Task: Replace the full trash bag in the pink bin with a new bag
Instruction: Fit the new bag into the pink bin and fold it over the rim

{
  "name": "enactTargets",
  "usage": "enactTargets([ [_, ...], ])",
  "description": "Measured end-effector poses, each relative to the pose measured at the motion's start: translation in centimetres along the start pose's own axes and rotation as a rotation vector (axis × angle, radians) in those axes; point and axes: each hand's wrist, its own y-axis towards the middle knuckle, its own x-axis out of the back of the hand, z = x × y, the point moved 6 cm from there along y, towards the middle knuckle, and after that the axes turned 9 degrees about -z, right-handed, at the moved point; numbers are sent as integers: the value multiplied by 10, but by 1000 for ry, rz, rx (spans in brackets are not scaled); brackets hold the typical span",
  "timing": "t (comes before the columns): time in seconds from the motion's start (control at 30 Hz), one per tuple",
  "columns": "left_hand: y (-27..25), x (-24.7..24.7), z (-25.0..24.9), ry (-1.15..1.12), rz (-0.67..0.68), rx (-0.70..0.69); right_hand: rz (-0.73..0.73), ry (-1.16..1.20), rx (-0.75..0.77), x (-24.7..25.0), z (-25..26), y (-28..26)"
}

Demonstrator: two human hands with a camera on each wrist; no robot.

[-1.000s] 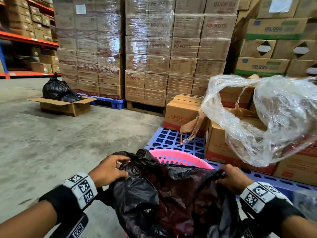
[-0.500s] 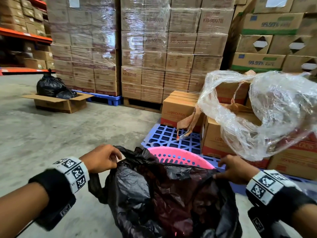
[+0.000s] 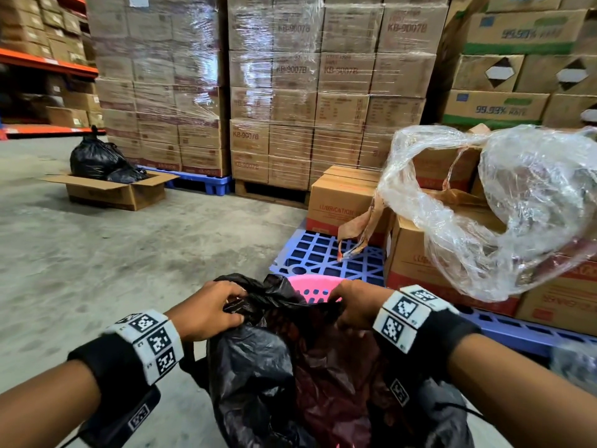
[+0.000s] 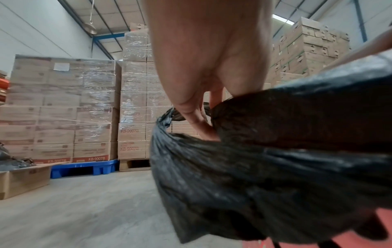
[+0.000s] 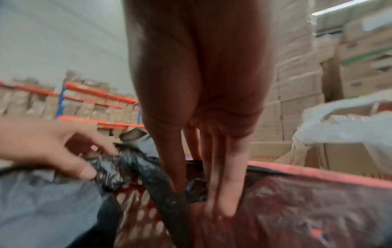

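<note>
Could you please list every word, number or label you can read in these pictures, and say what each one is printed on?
"KB-9007B": on the shrink-wrapped cartons, red print, repeated on several boxes.
"LUBRICATION": on the brown carton standing on the blue pallet; further words hidden.
"99.99% RATE": on the green-striped carton, upper right; somewhat blurred.
Square coded markers, no words: on the wristbands.
Smaller print and white labels on the cartons: too blurred to read.

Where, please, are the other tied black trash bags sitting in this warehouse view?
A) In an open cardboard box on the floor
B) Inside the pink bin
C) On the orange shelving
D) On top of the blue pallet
A: the tied black bags sit inside an open cardboard box on the concrete floor, to the left of the wrapped carton stacks, well away from the pink bin.
</note>
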Motion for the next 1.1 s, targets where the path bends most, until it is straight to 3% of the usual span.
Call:
enactTargets([
  [0.13, -3, -7, 12, -4, 16, -32, -66, 30, -14, 8, -2, 23],
  [0.23, -5, -7, 18, -37, -87, -46, -132, 125, -57, 18, -9, 34],
  [0.33, -4, -2, 21, -227, -160, -8, -111, 121, -75, 13, -15, 40],
  [0.43, -1, -5, 35, -432, -108, 125, -70, 131, -94, 4, -20, 47],
  [0.53, -1, -11, 46, -389, -94, 170, -16, 121, -140, -2, -25, 54],
  [0.67, 4, -17, 48, -311, 45, 203, 19, 43, -149, -5, -24, 63],
  [0.73, 11, -9, 46, -395, -30, 259, 21, 23, -149, -6, -25, 69],
  [0.8, 15, 7, 42, -435, -209, 272, 18, 3, -139, -6, -26, 73],
  [0.87, 16, 19, 34, -362, -376, 207, 9, -23, -121, -7, -28, 77],
  [0.93, 16, 21, 23, -302, -431, 122, 0, -30, -111, -9, -31, 79],
  [1.0, 22, 8, 14, -370, -274, 79, 16, -16, -124, -12, -35, 81],
  [1.1, 31, -21, -2, -429, 128, 117, 51, 21, -191, -13, -44, 82],
])
